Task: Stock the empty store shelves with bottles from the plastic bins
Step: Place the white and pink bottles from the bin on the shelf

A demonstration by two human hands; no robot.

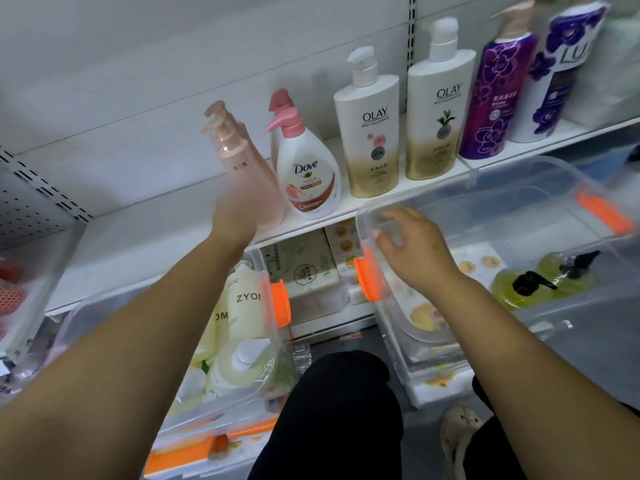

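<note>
My left hand point(233, 213) reaches up to the white shelf point(156, 220) and grips the lower part of a pale pink pump bottle point(237, 154); the hand is blurred. More pink bottles stand just behind it. Next to it stand a Dove bottle point(308, 174), two Olay bottles point(375, 140) and purple Lux bottles point(491, 98). My right hand point(412, 247) hovers with loose fingers at the left end of a clear plastic bin point(540, 174); yellow-green bottles with black pumps point(523, 285) lie inside it. A second clear bin point(272, 327) on the lower left holds several cream ZYO bottles point(242, 303).
Both bins have orange latches point(369, 275) and sit on stacked bins in front of the shelving. Boxed goods point(304, 271) fill the lower shelf behind them. My knees in black trousers point(339, 410) are between the bins. The shelf's left stretch is bare.
</note>
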